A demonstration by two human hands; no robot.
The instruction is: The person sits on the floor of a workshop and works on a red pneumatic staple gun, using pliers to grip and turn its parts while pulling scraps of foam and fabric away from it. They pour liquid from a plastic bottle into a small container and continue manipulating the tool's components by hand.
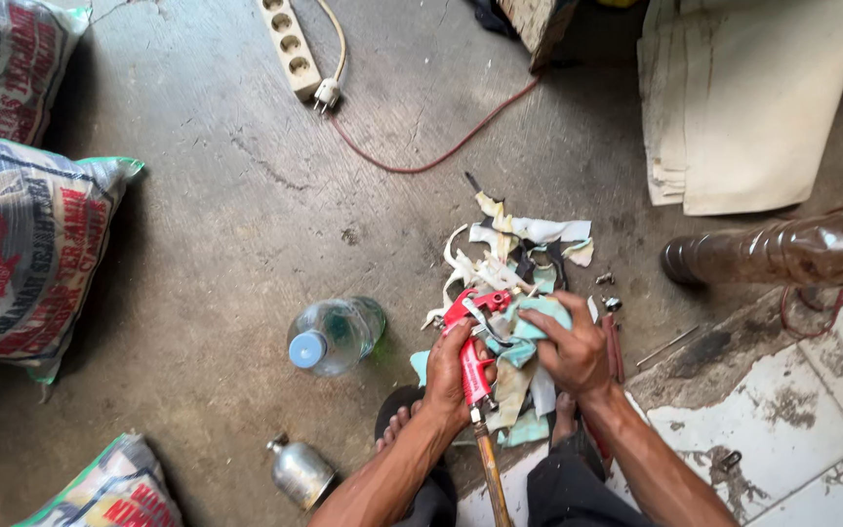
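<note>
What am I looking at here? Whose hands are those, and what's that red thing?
This picture comes from a camera worn on a person's head, looking straight down, so the two arms at the bottom are that person's own. They sit low over a grey concrete floor, with a foot peeking out below.

The left hand grips a red spray gun, a tool for spraying paint, with a hose leading off its handle. The right hand presses a light green rag against it. Under the hands lies a pile of cloth scraps.

Around them: a clear bottle with a blue cap, a small metal cup, a white power strip, a brown bottle lying down, and printed sacks on the left.
</note>
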